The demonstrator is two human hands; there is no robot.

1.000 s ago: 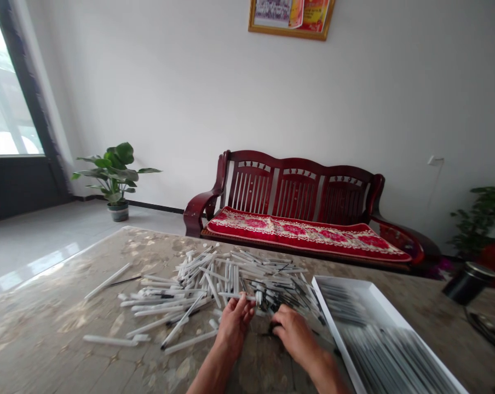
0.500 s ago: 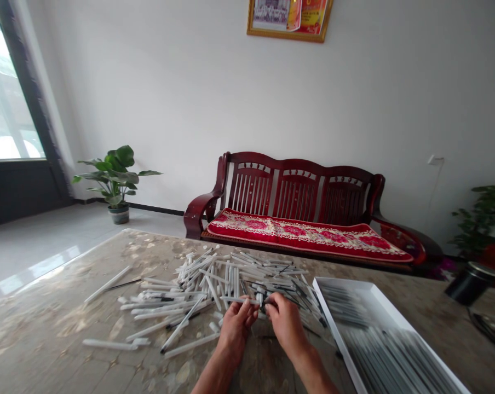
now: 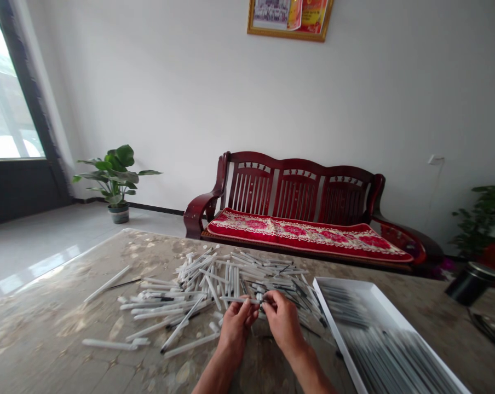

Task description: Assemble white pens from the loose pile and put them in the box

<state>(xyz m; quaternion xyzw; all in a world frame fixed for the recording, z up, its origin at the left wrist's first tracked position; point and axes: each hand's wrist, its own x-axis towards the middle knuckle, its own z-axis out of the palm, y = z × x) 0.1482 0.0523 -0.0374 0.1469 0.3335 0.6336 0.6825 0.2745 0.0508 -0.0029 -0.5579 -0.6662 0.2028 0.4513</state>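
Between the thumb and fingers of my left hand is a whitish, translucent pen barrel, lying nearly level and pointing left. My right hand is closed in a pinch at the barrel's right end, on a small dark piece too small to name. Both hands are close together over the near edge of a heap of loose pen parts. That heap has white barrels, small caps and thin dark refills, lying in all directions.
To the right stands a white open box with rows of pens in it. A dark canister is farther right on the patterned tablecloth. Behind the table is a red wooden bench; a potted plant stands at left.
My right hand has shifted slightly left, closer to my left hand and the pen barrel. The left hand and the heap look nearly the same.
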